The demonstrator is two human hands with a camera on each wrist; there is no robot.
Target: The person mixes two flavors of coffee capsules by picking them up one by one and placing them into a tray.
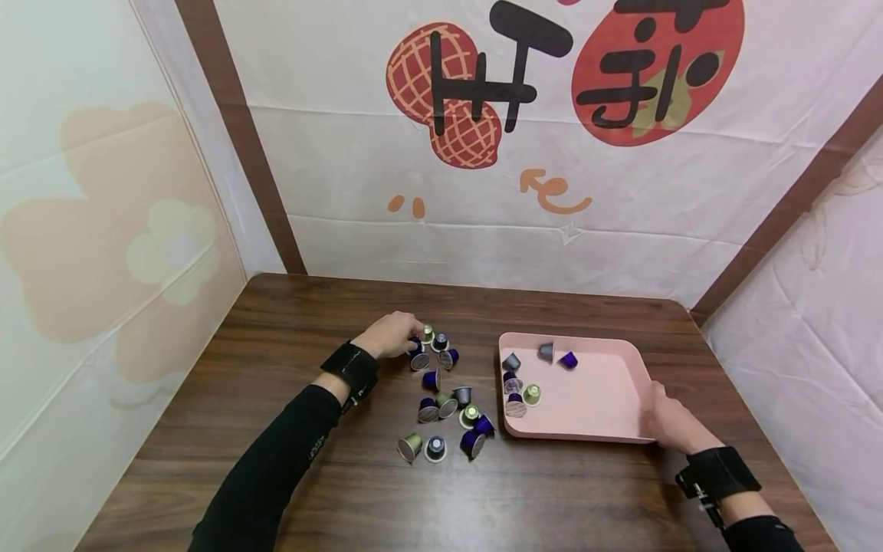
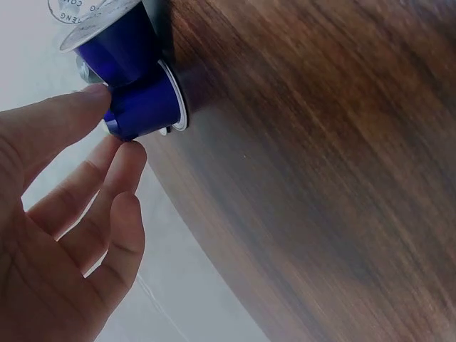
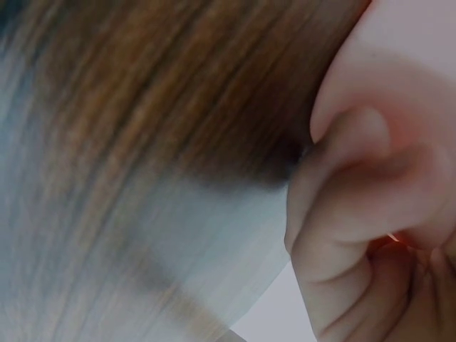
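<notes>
My left hand (image 1: 390,335) is at the far left of a loose group of coffee capsules. In the left wrist view its thumb and fingertips pinch the narrow end of a dark blue capsule (image 2: 148,107). Right against that one is another blue capsule (image 2: 121,48) with a pale printed lid. Over on the right, my right hand (image 1: 679,422) grips the right rim of a shallow pink tray (image 1: 593,402). In the right wrist view its curled fingers (image 3: 342,214) lie over the tray's edge. Several capsules lie inside the tray, mostly along its left side, including a green one (image 1: 532,394).
Blue, green and grey capsules are scattered left of the tray; a green capsule (image 1: 410,447) and an upright dark one (image 1: 435,448) are nearest the front. A blue capsule (image 1: 484,425) lies close to the tray's front left corner. Printed cloth (image 1: 331,176) hangs behind the wooden table (image 1: 552,498).
</notes>
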